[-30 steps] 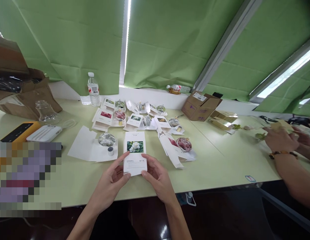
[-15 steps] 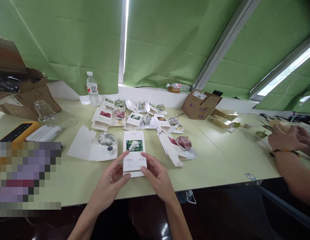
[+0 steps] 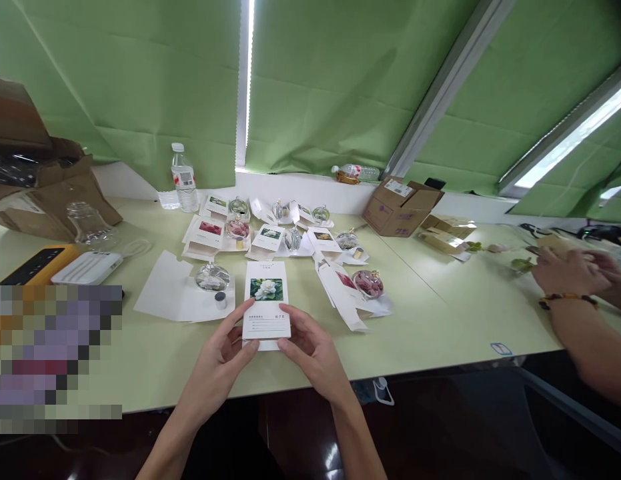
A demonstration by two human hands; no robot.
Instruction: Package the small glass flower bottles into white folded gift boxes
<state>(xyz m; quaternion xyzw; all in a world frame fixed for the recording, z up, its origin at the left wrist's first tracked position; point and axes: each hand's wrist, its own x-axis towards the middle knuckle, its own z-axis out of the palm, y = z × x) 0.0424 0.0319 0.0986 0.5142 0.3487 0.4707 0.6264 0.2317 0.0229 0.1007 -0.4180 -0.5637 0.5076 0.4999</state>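
A white cardboard box (image 3: 266, 313) printed with a white flower lies on the table in front of me, its near flap sticking out. My left hand (image 3: 225, 353) grips its left side, and my right hand (image 3: 310, 350) grips its right side, thumbs at the near edge. Left of the box, a clear round glass bottle (image 3: 212, 277) and a small grey cap (image 3: 220, 301) rest on an unfolded white carton (image 3: 165, 290). To the right, a bottle with dark pink contents (image 3: 367, 284) lies on another opened carton (image 3: 346, 307).
Behind are several more opened cartons with round bottles, such as a pink one (image 3: 237, 228). A water bottle (image 3: 184, 180), a brown carton (image 3: 401, 208) and a paper bag (image 3: 55, 190) stand farther back. At the right, another person's hands (image 3: 565, 270) handle something pale.
Both my hands keep hold of the box, whose near end has shifted slightly left and closer to the flap. The other person's hands at the right have moved a little.
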